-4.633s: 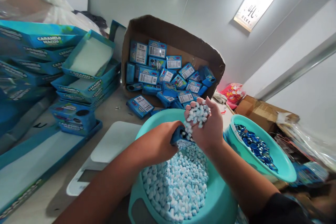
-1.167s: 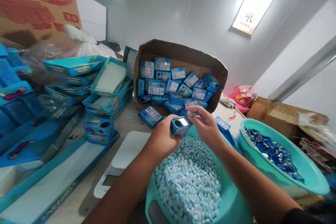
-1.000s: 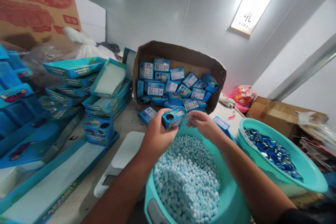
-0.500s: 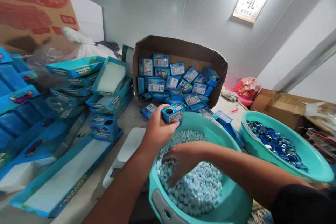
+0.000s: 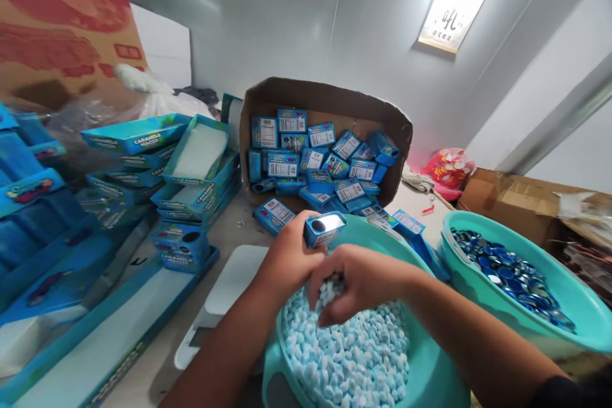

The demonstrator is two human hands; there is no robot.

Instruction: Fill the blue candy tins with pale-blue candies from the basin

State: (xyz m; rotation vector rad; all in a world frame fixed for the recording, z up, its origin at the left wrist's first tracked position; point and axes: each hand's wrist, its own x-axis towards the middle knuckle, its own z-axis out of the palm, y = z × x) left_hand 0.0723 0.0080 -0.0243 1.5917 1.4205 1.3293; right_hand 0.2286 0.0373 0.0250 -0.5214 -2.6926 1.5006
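My left hand [image 5: 291,254] grips a small blue printed box [image 5: 319,237] with a round dark hole at one end, above the far part of a turquoise basin [image 5: 423,347]. Small pale blue and white candies [image 5: 356,357] fill much of that basin. Just in front of the box, my right hand [image 5: 356,282] is curled around a scoop of these candies, raised over the pile. Its fingertips are close to my left hand; whether they touch I cannot tell.
Behind the basin, a cardboard carton [image 5: 329,95] on its side holds many blue boxes. A second basin [image 5: 583,303] with shiny blue lids stands right. A white scale [image 5: 224,296] and stacked blue display trays [image 5: 196,194] are left. A brown carton [image 5: 507,197] sits far right.
My right hand has risen out of the candies with some in its fingers and come nearer the box. The box in my left hand has tilted, and the view has shifted slightly.
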